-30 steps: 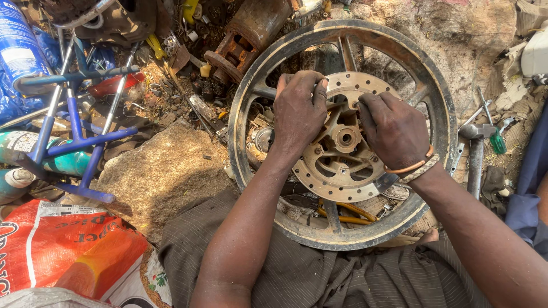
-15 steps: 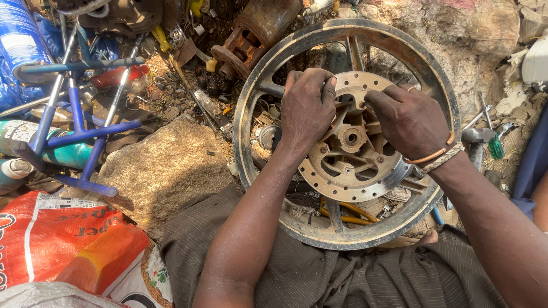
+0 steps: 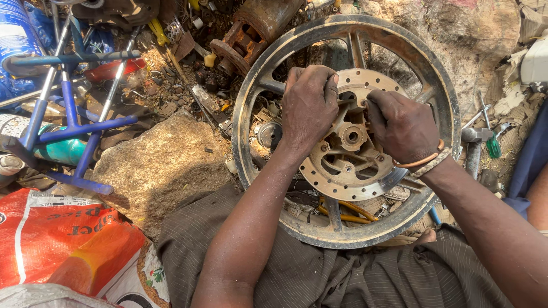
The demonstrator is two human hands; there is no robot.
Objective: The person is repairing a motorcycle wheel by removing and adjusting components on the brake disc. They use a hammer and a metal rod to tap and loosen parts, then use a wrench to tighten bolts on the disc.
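A rusty motorcycle wheel (image 3: 260, 85) lies flat in front of me, partly on my lap. A perforated brake disc (image 3: 342, 182) sits on its hub in the middle. My left hand (image 3: 308, 108) rests on the disc's upper left edge, fingers curled over it. My right hand (image 3: 402, 125), with a bangle at the wrist, presses on the disc's upper right, fingers closed near a bolt hole. Whether a small tool or bolt is pinched there is hidden by the fingers.
A large flat stone (image 3: 160, 165) lies left of the wheel. Blue metal frame tubes (image 3: 74, 125) and a red-orange sack (image 3: 63, 239) are at the far left. Rusty engine parts (image 3: 251, 28) lie behind. A hammer (image 3: 474, 148) and green-handled screwdriver (image 3: 492, 145) lie to the right.
Both hands have shifted slightly upward on the disc and come closer together near its top; the wheel stays in place.
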